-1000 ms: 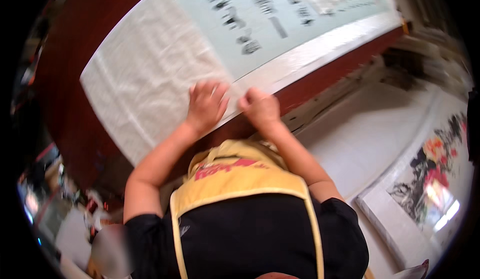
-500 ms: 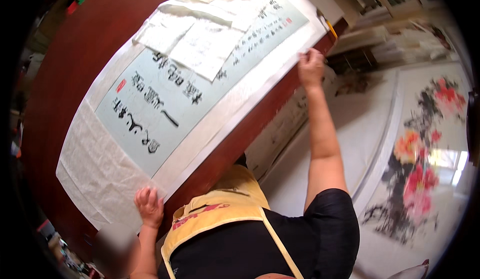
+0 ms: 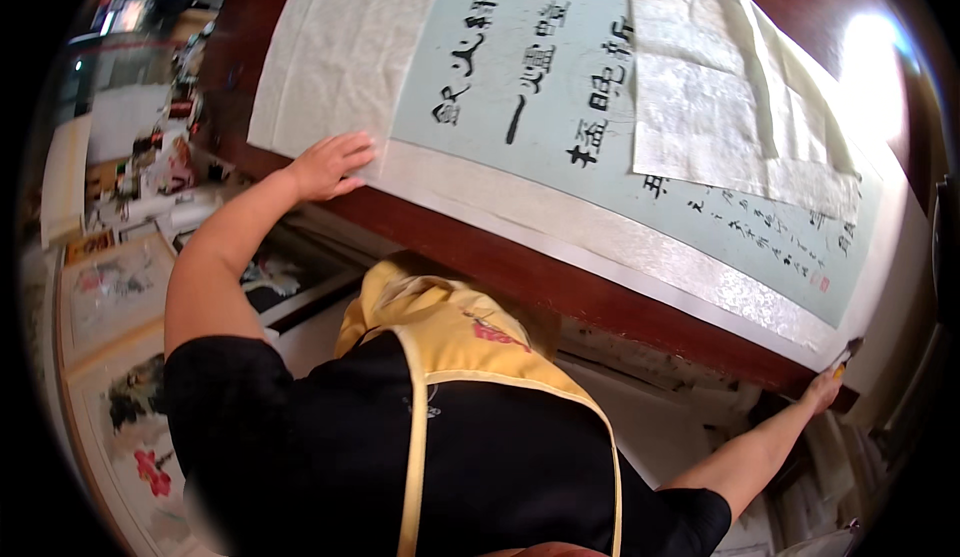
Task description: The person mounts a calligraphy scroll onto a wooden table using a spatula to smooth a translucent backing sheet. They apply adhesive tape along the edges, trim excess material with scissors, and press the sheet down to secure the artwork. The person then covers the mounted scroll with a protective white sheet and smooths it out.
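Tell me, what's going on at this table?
A person in a yellow cloth apron is at a dark red table, over a long pale blue-grey sheet with black brush writing and a white border. The left hand lies open on the border's near edge. The right hand is at the table's near right corner, at a small yellow-handled tool; its grip is too small to make out. A creased off-white sheet covers some writing.

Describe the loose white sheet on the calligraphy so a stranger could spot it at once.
On the dark red table lies a blue-grey calligraphy panel. The loose white sheet covers the panel's upper right part. Unlike the pale strip left of the panel, it hides some writing.
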`<act>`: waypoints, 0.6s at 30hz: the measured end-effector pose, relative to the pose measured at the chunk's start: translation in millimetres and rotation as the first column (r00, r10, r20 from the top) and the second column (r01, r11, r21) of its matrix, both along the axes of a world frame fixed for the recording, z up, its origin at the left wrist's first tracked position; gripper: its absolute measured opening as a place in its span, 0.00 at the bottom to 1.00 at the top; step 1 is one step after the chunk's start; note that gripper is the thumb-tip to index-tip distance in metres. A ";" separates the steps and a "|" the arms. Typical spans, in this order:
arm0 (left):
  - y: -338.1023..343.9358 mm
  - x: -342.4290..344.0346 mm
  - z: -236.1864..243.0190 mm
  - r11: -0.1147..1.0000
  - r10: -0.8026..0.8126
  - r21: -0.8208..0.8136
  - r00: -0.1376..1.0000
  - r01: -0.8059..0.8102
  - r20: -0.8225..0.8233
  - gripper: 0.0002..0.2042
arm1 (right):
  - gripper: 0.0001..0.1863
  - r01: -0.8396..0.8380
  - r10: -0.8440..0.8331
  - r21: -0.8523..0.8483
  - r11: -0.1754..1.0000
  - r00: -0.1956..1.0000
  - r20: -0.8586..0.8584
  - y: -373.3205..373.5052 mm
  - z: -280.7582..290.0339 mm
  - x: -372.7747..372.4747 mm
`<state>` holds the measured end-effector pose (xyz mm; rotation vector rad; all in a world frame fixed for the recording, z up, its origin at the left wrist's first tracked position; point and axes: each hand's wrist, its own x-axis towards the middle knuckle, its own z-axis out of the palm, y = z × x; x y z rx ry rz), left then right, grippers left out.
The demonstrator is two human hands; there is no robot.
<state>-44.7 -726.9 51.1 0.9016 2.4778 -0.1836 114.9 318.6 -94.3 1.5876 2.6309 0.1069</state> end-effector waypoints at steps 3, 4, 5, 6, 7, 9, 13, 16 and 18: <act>9.1 -29.7 -29.6 0.995 -0.037 0.097 0.999 0.035 0.016 0.25 | 0.33 0.084 -0.083 0.013 0.996 0.994 -0.066 21.9 39.5 36.2; 8.3 -25.5 -31.4 0.992 -0.029 0.120 0.999 0.026 0.023 0.25 | 0.31 0.063 -0.047 0.087 0.994 0.983 -0.175 10.5 43.0 37.6; 5.8 -23.5 -35.0 0.989 -0.029 0.144 0.999 0.024 0.031 0.25 | 0.29 0.057 -0.010 0.162 0.985 0.960 -0.280 -6.5 43.9 44.6; 1.9 -21.2 -35.8 0.986 -0.025 0.166 0.999 0.020 0.033 0.24 | 0.27 0.056 0.039 0.231 0.971 0.922 -0.386 -27.0 48.0 44.7; -3.4 -15.2 -35.5 0.984 -0.010 0.181 0.999 0.002 0.041 0.24 | 0.23 0.012 0.066 0.122 0.992 0.791 -0.608 -57.9 51.3 43.1; -12.9 2.0 -26.8 0.978 0.013 0.210 0.999 -0.019 0.030 0.24 | 0.16 -0.165 0.055 -0.047 0.985 0.562 -0.825 -160.8 71.9 23.0; -28.6 -9.8 -42.9 0.942 -0.022 0.334 1.000 0.016 0.013 0.26 | 0.13 -0.490 0.036 -0.211 0.846 0.448 -0.893 -325.0 104.3 18.4; -38.8 -9.9 -57.6 0.910 -0.064 0.405 0.995 0.091 -0.078 0.25 | 0.11 -0.628 -0.157 -0.490 0.604 0.510 -0.846 -487.3 122.2 -18.6; -42.2 -7.6 -67.8 0.876 -0.076 0.460 0.983 0.146 -0.167 0.25 | 0.08 -0.853 0.400 -0.189 0.487 0.410 -0.819 -589.2 133.9 -59.5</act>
